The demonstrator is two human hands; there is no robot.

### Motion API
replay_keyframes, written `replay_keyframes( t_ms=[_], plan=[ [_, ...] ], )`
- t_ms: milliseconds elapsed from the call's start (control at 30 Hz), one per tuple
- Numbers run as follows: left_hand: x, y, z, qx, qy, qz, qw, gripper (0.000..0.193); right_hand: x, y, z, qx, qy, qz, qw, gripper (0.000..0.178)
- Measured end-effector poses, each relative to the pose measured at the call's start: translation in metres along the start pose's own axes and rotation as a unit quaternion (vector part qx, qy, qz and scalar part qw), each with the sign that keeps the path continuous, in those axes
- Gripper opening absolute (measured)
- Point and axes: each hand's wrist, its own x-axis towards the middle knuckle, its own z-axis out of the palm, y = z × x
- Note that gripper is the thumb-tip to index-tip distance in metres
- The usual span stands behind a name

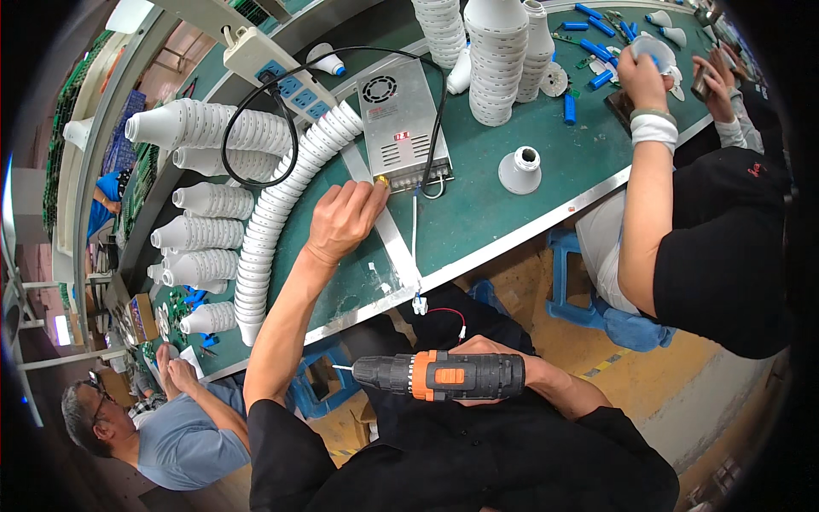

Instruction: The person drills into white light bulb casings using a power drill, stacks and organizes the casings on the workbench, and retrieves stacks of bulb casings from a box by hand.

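Note:
My left hand (343, 218) reaches to the front left corner of a metal power supply (399, 119). Its fingertips pinch together at a small yellow piece (383, 181) there; the fingers hide most of it. Black cable (432, 141) and white wires run from the terminal end, and a white connector (420, 305) hangs over the table's front edge. Close to my body, my right hand (486, 348) grips a black and orange cordless drill (444, 375), its thin bit (341, 368) pointing left. The drill body covers most of that hand.
White lamp housings (250, 256) form a long curved stack on the left, with shorter stacks beside it. A power strip (277, 70) lies behind. One white cone (520, 170) stands right of the power supply. Co-workers sit at right (717, 247) and lower left (183, 435).

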Motion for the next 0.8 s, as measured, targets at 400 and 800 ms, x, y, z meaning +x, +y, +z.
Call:
replay_keyframes(
  t_ms=[400, 800],
  plan=[
    [-0.0012, -0.0032, 0.0019, 0.013, -0.002, 0.017, 1.0, 0.02, 0.0015, -0.002, 0.0005, -0.012, -0.008, -0.008, 1.0, 0.027],
    [0.0002, -0.0018, 0.0012, 0.008, 0.0, 0.016, 1.0, 0.022, 0.001, -0.0003, 0.0003, -0.021, -0.006, -0.039, 0.999, 0.025]
  ],
)
